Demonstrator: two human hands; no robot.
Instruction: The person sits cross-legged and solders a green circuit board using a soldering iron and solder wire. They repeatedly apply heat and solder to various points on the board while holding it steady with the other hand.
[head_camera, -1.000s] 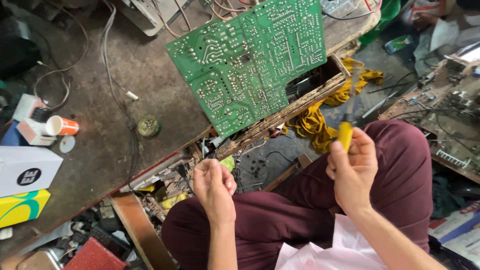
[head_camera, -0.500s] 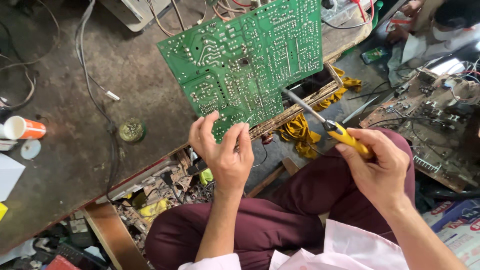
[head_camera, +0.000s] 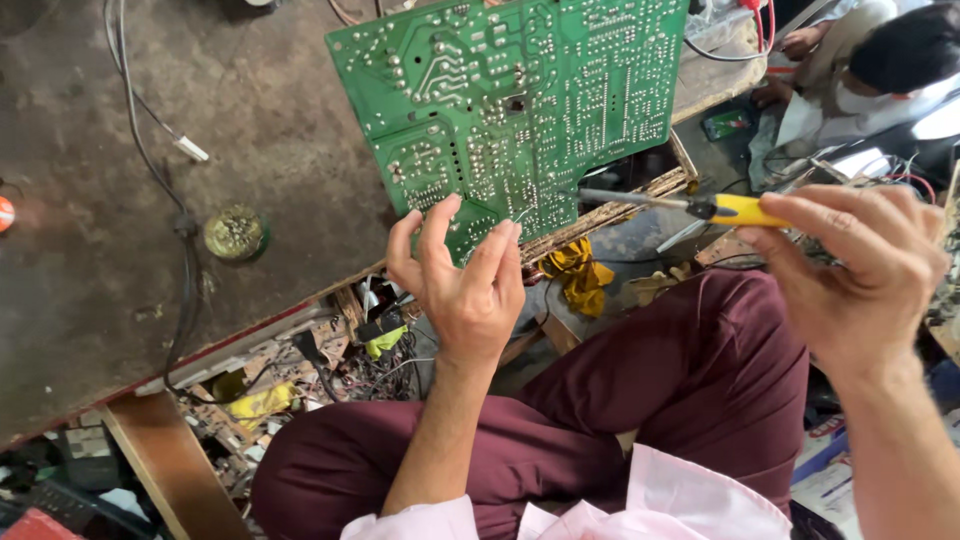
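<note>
The large green printed circuit board (head_camera: 510, 100), solder side up, looks stiff, light and fragile, best taken by its edges. The left hand (head_camera: 460, 275), fingers spread open, touches its near edge. The right hand (head_camera: 860, 270) grips a yellow-handled soldering iron (head_camera: 690, 205). Left of the left hand, a small round tin (head_camera: 236, 233) of dull contents sits on the table (head_camera: 90, 300).

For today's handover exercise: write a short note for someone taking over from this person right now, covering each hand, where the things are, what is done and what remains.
Left hand: open, fingertips on the lower edge of the green circuit board, which stands tilted on the workbench, solder side up.
Right hand: shut on the yellow-handled soldering iron, tip at the board's lower right edge.
Done: board steadied, iron brought to it.
Left: the joint work itself; no finished joint can be told.
</note>
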